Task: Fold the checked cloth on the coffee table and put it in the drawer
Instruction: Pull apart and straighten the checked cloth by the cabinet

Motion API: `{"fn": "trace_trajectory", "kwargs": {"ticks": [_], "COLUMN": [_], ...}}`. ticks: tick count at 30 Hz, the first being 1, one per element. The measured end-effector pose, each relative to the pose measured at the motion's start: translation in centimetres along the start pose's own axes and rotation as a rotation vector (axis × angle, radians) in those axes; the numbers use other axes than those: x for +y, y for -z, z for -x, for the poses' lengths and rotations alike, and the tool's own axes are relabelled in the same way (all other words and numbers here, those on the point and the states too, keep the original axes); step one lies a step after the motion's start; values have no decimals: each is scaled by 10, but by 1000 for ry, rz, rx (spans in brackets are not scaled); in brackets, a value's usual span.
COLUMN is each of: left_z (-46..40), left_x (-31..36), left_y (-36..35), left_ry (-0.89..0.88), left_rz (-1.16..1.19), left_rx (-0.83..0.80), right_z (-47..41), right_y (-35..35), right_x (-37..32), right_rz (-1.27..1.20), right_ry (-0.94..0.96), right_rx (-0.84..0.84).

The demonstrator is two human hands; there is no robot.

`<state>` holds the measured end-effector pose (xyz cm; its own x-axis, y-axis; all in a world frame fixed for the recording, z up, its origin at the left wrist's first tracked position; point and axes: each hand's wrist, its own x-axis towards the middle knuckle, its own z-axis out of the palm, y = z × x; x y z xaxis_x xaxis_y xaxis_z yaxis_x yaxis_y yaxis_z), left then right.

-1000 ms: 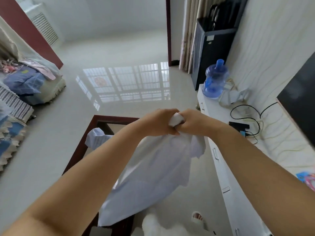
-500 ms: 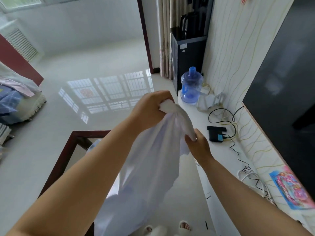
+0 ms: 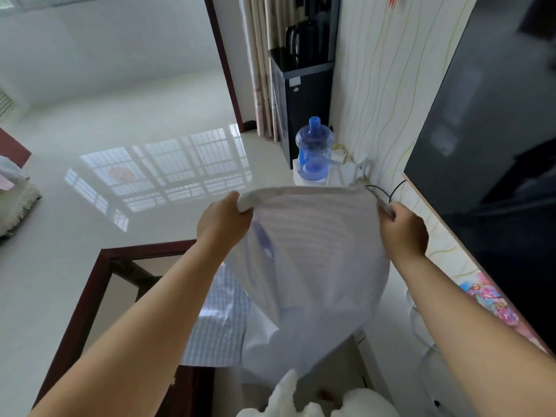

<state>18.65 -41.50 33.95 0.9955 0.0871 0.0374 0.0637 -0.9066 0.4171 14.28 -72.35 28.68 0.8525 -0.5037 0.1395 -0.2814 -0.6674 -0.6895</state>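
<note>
Both hands hold the checked cloth [image 3: 316,266] up in the air by its top edge: the left hand [image 3: 224,221] grips one corner, the right hand [image 3: 403,227] pinches the other, well apart. Its lower part hangs down over the dark-framed counter [image 3: 90,296], with a blue water bottle [image 3: 314,152] beyond.
</note>
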Motion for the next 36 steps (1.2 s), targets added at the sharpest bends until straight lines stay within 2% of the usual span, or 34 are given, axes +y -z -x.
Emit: {"fn": "trace_trajectory", "kwargs": {"ticks": [2,4,8,10,13,15,17,20,22,24,27,29,32,34,36], "left_z": [0,8,34,38,46,51,53,45,35,25,12,8,11,21,36], "left_x": [-2,7,22,17,4,-3,-13,-31,-42,-52,-65,-74,-83,-85,-77], "left_y": [7,14,23,32,44,43,46,61,77,93,109,115,122,120,107], "left_ry": [16,-48,-304,-373,-352,-332,-327,-257,-205,-181,-88,4,128,120,-13], "left_rz": [90,174,111,80,93,84,17,60,150,185,219,348,545,407,302], "left_rx": [-103,-221,-344,-375,-436,-375,-213,15,148,278,418,473,544,585,493], "right_z": [10,28,71,81,91,90,85,75,76,79,82,82,82,84,88], "right_y": [-6,-14,-26,-26,-32,-36,-38,-43,-50,-57,-68,-74,-78,-78,-75], "right_x": [-29,-64,-126,-140,-143,-140,-140,-134,-124,-118,-112,-107,-97,-100,-116], "right_rz": [36,52,-20,-119,-224,-216,-216,61,179,204,254,248,106,16,-30], "right_ry": [72,229,600,596,547,486,398,388,314,262,302,328,295,295,357], "right_rx": [-40,-123,-462,-580,-631,-665,-790,-1035,-1125,-1136,-1077,-967,-771,-626,-506]}}
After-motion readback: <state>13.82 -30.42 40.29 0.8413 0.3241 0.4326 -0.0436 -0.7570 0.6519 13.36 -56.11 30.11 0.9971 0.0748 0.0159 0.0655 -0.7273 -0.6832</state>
